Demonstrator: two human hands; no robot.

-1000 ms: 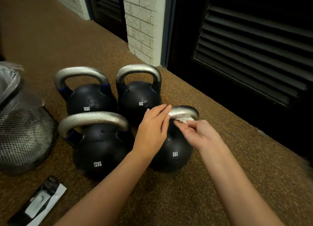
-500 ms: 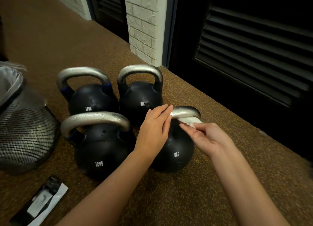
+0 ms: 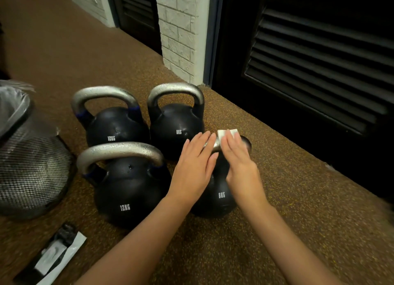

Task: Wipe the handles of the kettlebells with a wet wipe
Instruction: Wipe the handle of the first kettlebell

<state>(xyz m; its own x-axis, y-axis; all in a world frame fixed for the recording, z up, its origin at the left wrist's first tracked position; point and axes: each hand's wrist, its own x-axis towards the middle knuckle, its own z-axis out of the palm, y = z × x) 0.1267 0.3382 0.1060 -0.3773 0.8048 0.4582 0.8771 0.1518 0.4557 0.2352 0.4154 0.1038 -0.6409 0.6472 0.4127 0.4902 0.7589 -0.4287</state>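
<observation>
wipe packet (image 3: 53, 257): bottom left on the floor, black and white, blurred, partly cut by the frame edge; I can't read it.
near 8KG kettlebell (image 3: 217, 197): right front, "8KG" legible low on the ball; my two hands cover most of its upper half.
left hand (image 3: 193, 167): fingers straight and together, laid flat on the left end of the handle, gripping nothing.
right hand (image 3: 241, 163): fingers straight, pressing the wet wipe down onto the handle; thumb hidden, so I can't tell if it pinches.
handle (image 3: 216, 145): only a short silver strip shows between my hands, plus a dark bit at the right end.
wet wipe (image 3: 227, 133): white folded pad on top of the handle, only its far edge pokes out past my fingertips.
near 12KG kettlebell (image 3: 128, 186): left front, handle spotted with droplets.
bin (image 3: 32, 167): mesh, far left, cut off by the frame, liner inside.
far 12KG kettlebell (image 3: 113, 122): back left.
far 8KG kettlebell (image 3: 177, 120): back right, lower part hidden by my left hand.
</observation>
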